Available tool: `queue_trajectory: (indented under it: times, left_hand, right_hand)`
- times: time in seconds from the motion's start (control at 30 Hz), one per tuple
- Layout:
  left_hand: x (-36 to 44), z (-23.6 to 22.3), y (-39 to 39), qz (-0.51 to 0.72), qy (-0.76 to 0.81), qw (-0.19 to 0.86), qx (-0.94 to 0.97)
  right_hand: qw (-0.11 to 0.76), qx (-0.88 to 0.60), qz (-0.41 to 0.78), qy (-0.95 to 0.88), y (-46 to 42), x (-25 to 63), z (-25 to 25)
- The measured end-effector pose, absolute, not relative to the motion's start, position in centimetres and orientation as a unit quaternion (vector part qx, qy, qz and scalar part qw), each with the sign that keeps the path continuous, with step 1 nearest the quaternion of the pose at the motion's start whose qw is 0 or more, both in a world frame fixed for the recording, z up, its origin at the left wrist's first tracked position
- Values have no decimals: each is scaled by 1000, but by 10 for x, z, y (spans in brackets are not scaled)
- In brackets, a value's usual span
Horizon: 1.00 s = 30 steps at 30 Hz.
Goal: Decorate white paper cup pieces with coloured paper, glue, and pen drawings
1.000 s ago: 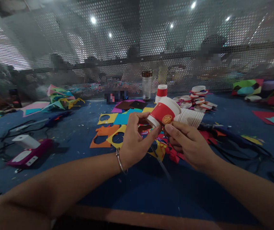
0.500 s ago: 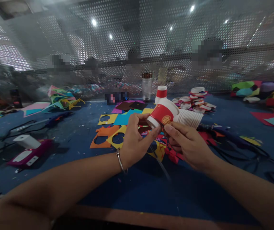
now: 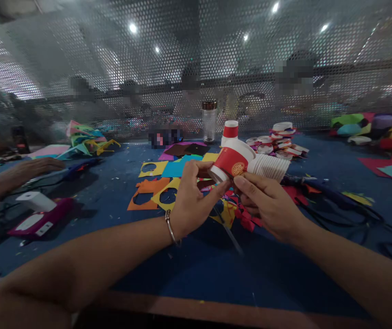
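Note:
A red and white paper cup (image 3: 230, 160) with a yellow round print is held tilted above the blue table, its base toward my left hand. My left hand (image 3: 196, 201) grips that base between thumb and fingers. My right hand (image 3: 267, 201) has its thumb and fingers pinched together at the cup's lower side; whatever small thing may lie in the pinch is hidden. Beneath the hands lie yellow paper (image 3: 226, 211) and red paper scraps (image 3: 247, 219). Just behind, another red and white cup (image 3: 230, 131) stands upside down, and a stack of white cups (image 3: 271, 167) lies at the right.
Cut-out paper sheets (image 3: 144, 200) lie left of my hands. A purple power strip (image 3: 41, 224) with a white plug and cables sits farther left, near another person's hand (image 3: 34, 168). A clear bottle (image 3: 209, 123) stands by the mesh screen. Dark cables (image 3: 336, 196) run at the right.
Another person's hand and forearm have come in at the left, over the cables. My hands and the cup stay almost the same, and the view has shifted slightly.

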<state>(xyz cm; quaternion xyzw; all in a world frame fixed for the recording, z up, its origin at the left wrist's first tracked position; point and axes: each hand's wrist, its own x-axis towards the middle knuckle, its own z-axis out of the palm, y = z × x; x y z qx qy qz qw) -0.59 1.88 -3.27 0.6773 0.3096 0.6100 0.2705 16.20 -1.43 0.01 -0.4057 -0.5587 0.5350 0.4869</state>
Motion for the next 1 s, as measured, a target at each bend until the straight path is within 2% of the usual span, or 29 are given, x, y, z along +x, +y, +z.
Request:
queue_trajectory:
  times: [0.27, 0.43, 0.5, 0.63, 0.7, 0.83, 1.0]
  left_hand:
    - [-8, -37, 23, 590, 335, 275, 682]
    - [-11, -33, 32, 590, 376, 337, 630]
    - [-12, -31, 37, 603, 398, 367, 586]
    - [-12, -27, 44, 655, 403, 414, 487]
    - [-13, -24, 45, 669, 402, 418, 465]
    - [-15, -21, 44, 667, 411, 407, 470]
    - [-18, -21, 43, 618, 388, 417, 542]
  right_hand:
    - [483, -408, 524, -571, -11, 164, -2]
    - [473, -441, 472, -600, -7, 172, 0]
    - [433, -472, 436, -632, -4, 178, 3]
    - [319, -529, 264, -740, 3, 188, 5]
    - [260, -543, 216, -768, 3, 189, 6]
    - [167, -552, 198, -792, -5, 186, 9]
    - [87, -507, 240, -823, -15, 187, 13]
